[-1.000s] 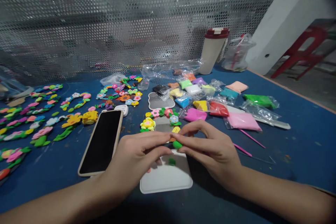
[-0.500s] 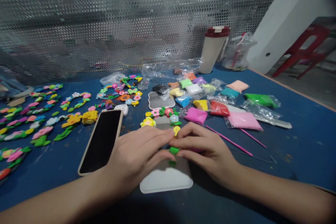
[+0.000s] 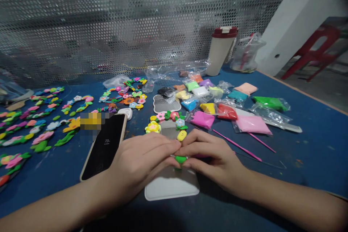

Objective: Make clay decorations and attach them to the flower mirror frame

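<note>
My left hand (image 3: 141,165) and my right hand (image 3: 210,157) meet fingertip to fingertip over a white tray-like plate (image 3: 171,188). Between their pinched fingers is a small green clay piece (image 3: 179,159). Just beyond the fingertips stands a grey frame trimmed with clay flowers (image 3: 167,121), a yellow clay bit (image 3: 181,136) at its near corner. A phone (image 3: 104,145) with its screen lit lies beside my left hand.
Clay flower garlands (image 3: 40,116) cover the blue table's left side. Bagged clay in many colours (image 3: 231,108) lies right of centre, with pink sticks (image 3: 236,145) near my right hand. A red-lidded cup (image 3: 221,50) stands at the back by the mesh wall. A red chair (image 3: 312,54) is off the table, right.
Both hands have sunk slightly toward the white plate with the green piece still pinched. The phone screen, dark before, has lit up.
</note>
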### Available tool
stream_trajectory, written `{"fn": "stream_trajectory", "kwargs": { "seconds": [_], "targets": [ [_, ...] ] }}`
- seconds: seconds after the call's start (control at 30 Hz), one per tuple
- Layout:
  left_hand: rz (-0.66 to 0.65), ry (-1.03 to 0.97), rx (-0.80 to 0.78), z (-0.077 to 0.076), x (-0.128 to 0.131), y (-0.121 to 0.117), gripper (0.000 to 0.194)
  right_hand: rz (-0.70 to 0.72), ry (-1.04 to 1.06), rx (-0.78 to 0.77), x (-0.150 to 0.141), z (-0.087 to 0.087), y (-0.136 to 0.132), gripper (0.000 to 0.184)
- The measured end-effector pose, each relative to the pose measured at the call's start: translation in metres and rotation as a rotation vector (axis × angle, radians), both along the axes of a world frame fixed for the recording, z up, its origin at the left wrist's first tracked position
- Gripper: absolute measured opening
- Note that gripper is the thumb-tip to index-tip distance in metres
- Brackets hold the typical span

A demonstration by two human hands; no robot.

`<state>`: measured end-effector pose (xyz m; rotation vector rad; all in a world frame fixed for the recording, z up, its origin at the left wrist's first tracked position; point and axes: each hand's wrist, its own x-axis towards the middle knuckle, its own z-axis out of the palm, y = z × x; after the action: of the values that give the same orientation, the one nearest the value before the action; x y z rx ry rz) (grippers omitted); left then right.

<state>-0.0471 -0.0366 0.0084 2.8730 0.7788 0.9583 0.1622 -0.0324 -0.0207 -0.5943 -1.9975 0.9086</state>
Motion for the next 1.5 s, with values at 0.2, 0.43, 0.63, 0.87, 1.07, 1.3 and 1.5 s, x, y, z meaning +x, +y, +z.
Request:
{"fn": "stream_trajectory", "kwargs": {
  "seconds": [0.2, 0.43, 0.63, 0.87, 1.07, 1.3, 1.5],
  "targets": [
    [-0.005, 0.009, -0.009, 0.001, 0.0, -0.001, 0.017, 0.007, -0.005, 0.006, 0.001, 0.0, -0.002, 0.013],
    [0.047, 0.071, 0.031, -0.003, -0.002, 0.002, 0.032, -0.062, 0.018, 0.009, 0.0, 0.0, -0.001, 0.013],
    [0.01, 0.036, 0.309, -0.001, 0.002, -0.001, 0.019, -0.024, -0.006, -0.115, -0.002, 0.001, -0.001, 0.009],
    [-0.052, 0.117, 0.344, 0.01, 0.002, -0.008, 0.022, 0.051, 0.028, -0.197, -0.002, 0.001, -0.002, 0.011],
    [-0.146, 0.124, 0.389, 0.003, -0.001, -0.007, 0.028, 0.073, 0.037, -0.235, -0.003, 0.0, -0.003, 0.013],
    [-0.168, 0.148, 0.426, 0.0, -0.005, -0.008, 0.028, 0.109, 0.075, -0.236, -0.003, 0.001, -0.002, 0.006],
    [-0.096, 0.146, 0.294, 0.001, -0.004, -0.015, 0.02, 0.133, 0.046, -0.206, -0.003, 0.001, -0.002, 0.019]
  ]
}}
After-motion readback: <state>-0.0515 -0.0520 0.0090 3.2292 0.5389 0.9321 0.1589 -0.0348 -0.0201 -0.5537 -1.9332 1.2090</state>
